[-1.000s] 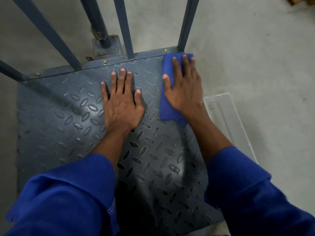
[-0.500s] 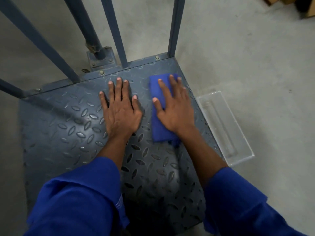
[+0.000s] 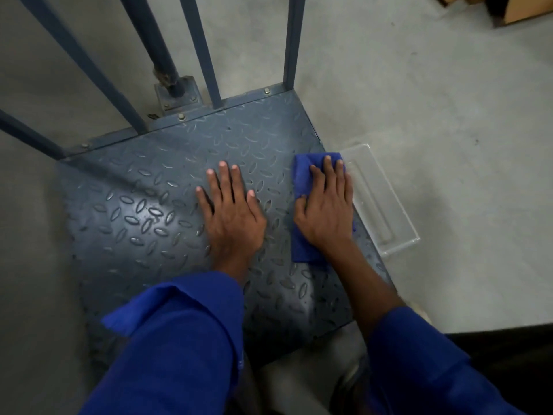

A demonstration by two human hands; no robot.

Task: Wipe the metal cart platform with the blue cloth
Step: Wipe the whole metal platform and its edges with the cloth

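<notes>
The right hand (image 3: 326, 214) presses flat, fingers extended, on the blue cloth (image 3: 301, 175) at the metal cart platform's (image 3: 134, 211) right edge. The left hand (image 3: 233, 217) rests open-palmed mid-platform. A clear plastic tray (image 3: 386, 205) lies on the floor just beside that edge. Upright blue rails (image 3: 293, 40) fence the far end.

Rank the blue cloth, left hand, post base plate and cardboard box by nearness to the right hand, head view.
1. blue cloth, under the right hand.
2. left hand, flat on the platform beside it.
3. post base plate, at the platform's far edge.
4. cardboard box, floor, far right.
</notes>
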